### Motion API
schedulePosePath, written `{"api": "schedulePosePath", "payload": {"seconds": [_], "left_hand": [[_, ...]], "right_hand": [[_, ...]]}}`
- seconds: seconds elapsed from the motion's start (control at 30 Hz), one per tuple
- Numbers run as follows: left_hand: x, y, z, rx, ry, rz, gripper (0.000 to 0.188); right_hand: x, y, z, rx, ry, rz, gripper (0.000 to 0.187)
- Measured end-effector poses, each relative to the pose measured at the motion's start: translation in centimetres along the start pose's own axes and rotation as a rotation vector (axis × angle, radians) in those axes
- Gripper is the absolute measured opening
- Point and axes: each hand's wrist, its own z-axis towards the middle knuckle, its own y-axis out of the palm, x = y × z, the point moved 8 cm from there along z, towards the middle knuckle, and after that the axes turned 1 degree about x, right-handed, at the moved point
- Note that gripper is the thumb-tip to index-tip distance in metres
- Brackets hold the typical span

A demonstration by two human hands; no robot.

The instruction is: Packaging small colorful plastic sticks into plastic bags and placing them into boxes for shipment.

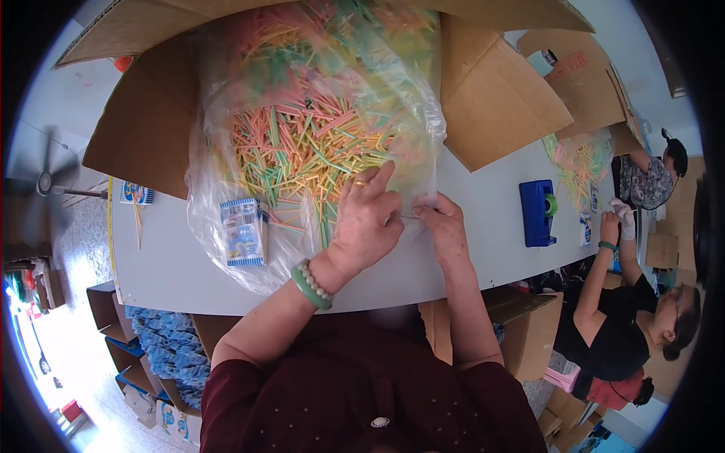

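Left hand [368,219] and right hand [445,226] rest on bag of coloured straws [302,143]

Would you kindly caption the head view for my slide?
Both hands, left and right, gather coloured sticks in a clear bag on a white table.

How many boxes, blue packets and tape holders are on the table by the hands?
Open cardboard box with the clear bag of coloured sticks: 1
Small blue-and-white packets: 2
Blue tape dispenser: 1
Total: 4
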Motion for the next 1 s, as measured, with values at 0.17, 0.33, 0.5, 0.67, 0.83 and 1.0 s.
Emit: {"api": "schedulePosePath", "payload": {"seconds": [0.17, 0.33, 0.5, 0.67, 0.83, 1.0], "left_hand": [[0.7, 2.0, 1.4, -0.004, -0.005, 0.115, 0.011], [2.7, 4.5, 0.8, -0.171, 0.103, 0.086, 0.014], [1.2, 6.0, -0.6, -0.024, -0.061, -0.079, 0.021], [-0.2, 7.1, -0.2, -0.011, -0.173, -0.124, 0.018], [-2.2, 7.9, 0.1, -0.077, -0.400, -0.267, 0.013], [-3.3, 8.2, -0.5, -0.059, -0.496, -0.361, 0.020]], "right_hand": [[-0.8, -0.1, -0.2, -0.094, -0.110, -0.043, 0.020], [-3.8, -1.9, 0.7, -0.285, -0.154, -0.539, 0.023], [-8.9, -2.7, 2.5, 0.084, -0.271, -0.450, 0.028], [-10.9, 1.7, 5.1, 0.307, -0.278, -1.185, 0.038], [-10.7, 1.8, 6.9, 0.350, -0.253, -1.359, 0.030], [-12.6, 2.2, 5.8, 0.389, -0.452, -1.173, 0.023]]}}
